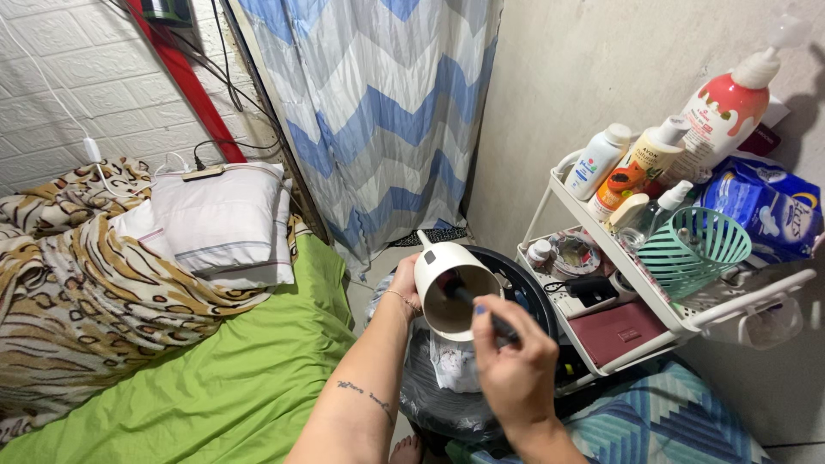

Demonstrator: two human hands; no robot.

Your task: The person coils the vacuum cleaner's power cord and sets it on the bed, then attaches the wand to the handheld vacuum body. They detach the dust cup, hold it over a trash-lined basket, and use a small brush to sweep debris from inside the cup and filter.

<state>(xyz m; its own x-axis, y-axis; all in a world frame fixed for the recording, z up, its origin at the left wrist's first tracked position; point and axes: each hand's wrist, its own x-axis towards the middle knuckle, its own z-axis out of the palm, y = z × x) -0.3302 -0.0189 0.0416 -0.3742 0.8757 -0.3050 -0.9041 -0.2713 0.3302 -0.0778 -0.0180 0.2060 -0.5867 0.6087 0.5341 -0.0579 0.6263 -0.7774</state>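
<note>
My left hand (404, 288) grips the white jug (454, 288) from behind, tilting its mouth toward me above the black bin (537, 288). My right hand (516, 365) is clenched on a dark stick (481, 311) whose tip sits inside the jug. To work the inside well, I judge:

1. Hold the jug steady, with its mouth over the bin.
2. Run the tip around the inner wall, not the rim.
3. Keep clear of the white rack (601, 232) just beside my right hand; the bottles (640, 163) on top could tip.
</note>
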